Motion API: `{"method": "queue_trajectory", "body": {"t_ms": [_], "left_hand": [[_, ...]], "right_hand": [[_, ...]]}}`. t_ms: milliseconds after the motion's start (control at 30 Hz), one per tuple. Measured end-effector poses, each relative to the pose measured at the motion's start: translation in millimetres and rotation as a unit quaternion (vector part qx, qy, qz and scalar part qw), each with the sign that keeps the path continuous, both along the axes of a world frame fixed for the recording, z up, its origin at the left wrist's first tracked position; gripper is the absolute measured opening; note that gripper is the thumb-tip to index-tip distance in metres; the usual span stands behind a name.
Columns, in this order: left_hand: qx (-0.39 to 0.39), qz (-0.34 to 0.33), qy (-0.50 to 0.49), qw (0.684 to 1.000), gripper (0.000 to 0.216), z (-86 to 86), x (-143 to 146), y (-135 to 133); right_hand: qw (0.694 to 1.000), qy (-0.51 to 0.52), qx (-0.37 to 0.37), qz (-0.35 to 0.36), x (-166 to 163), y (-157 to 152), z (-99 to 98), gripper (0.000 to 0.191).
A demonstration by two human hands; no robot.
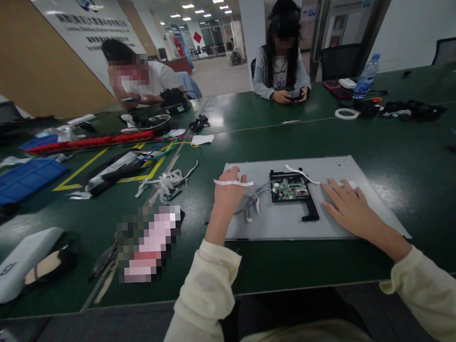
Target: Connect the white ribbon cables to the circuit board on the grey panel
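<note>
My left hand (pixel 229 195) is over the left part of a light grey panel (pixel 268 227), fingers curled and fingertips mostly hidden. A narrow white strip (pixel 234 183) lies across the back of this hand. What the fingers hold, if anything, is out of sight. My right hand (pixel 348 206) lies flat, fingers spread, on the panel's right side. Between the hands sits a green circuit board (pixel 291 190) in a black frame (pixel 311 207). Grey cables (pixel 254 196) run from its left side towards my left hand. Another white strip (pixel 303 173) curves over the frame towards my right fingertips.
Crumpled white strips (pixel 166 186) and a phone (pixel 153 245) lie left of the panel. Further left are a blue tray (pixel 24 180) and a white device (pixel 22 265). A tape roll (pixel 346 114) and water bottle (pixel 366 78) stand back right. Two people sit across the table.
</note>
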State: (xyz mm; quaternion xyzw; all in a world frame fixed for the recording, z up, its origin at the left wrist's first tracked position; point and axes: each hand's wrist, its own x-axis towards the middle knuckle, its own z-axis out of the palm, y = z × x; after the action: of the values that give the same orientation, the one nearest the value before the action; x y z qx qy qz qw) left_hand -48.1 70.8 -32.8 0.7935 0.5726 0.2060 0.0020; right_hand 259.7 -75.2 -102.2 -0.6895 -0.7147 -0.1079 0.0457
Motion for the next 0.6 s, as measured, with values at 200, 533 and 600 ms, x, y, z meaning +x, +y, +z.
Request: {"method": "queue_trajectory", "body": {"t_ms": [200, 533, 600], "left_hand": [[-0.007, -0.281, -0.061, 0.958, 0.036, 8.4, 23, -13], [-0.102, -0.352, 0.04, 0.93, 0.05, -4.8, 43, -31], [-0.111, -0.345, 0.045, 0.931, 0.052, -5.6, 42, -30]], "right_hand": [[1.0, 0.003, 0.004, 0.014, -4, -1, 0.9, 0.057], [0.999, 0.027, -0.006, 0.025, -3, 1, -1.3, 0.057], [0.998, 0.059, -0.01, 0.019, -6, 2, 2.4, 0.057]]}}
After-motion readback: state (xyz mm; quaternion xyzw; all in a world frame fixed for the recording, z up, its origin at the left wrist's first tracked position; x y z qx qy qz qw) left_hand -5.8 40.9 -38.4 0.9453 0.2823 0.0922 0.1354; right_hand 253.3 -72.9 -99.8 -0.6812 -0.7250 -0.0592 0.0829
